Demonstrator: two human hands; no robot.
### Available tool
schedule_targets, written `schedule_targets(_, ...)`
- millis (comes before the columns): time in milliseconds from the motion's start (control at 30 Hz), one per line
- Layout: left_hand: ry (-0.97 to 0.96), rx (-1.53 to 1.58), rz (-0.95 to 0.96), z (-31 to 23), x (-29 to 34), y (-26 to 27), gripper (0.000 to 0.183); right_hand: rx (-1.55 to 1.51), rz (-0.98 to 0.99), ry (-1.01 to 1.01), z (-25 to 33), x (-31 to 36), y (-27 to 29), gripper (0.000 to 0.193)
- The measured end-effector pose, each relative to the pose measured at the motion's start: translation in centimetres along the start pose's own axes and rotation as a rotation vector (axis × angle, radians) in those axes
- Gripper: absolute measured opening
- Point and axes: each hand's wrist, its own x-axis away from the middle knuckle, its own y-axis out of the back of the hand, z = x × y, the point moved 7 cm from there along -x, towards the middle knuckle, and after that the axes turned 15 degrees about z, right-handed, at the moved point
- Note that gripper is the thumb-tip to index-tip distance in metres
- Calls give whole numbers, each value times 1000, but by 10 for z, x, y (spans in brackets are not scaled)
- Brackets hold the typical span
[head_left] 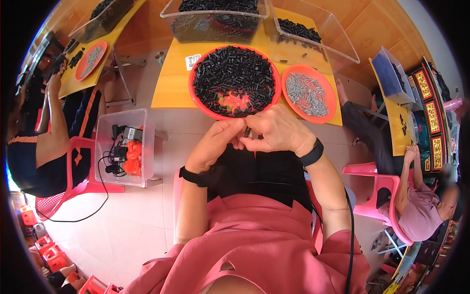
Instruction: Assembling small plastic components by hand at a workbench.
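Observation:
My left hand (221, 139) and my right hand (278, 130) meet just below the near rim of a round red tray (195, 101). Between their pinched fingers is a small dark cylindrical piece (248, 132), mostly covered by the fingertips. The tray is heaped with short black plastic pieces (235, 73), and its red bottom shows through near the front. Right of it, a smaller orange-red plate (329, 84) carries a pile of small silvery metal parts (307, 94). Both hands are closed, and each wrist wears a dark band.
Clear plastic bins (215, 30) of black pieces stand at the back of the yellow table (169, 83). On the floor at left, a clear box (100, 152) holds cables and an orange-red bag. People sit at side tables, left and right, on pink chairs (374, 188).

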Motion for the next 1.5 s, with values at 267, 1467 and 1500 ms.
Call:
schedule_targets(267, -73, -31, -67, 2, -4, 6, 37, 54, -161, 45, -5, 6, -5, 25)
schedule_targets(1467, -1084, 646, 16, -140, 162, -63, 26, -246, -96, -821, -108, 24, 27, 26)
schedule_targets(1500, -1087, 651, 23, -140, 160, -64, 26, -207, -55, -831, -111, 26, 23, 26)
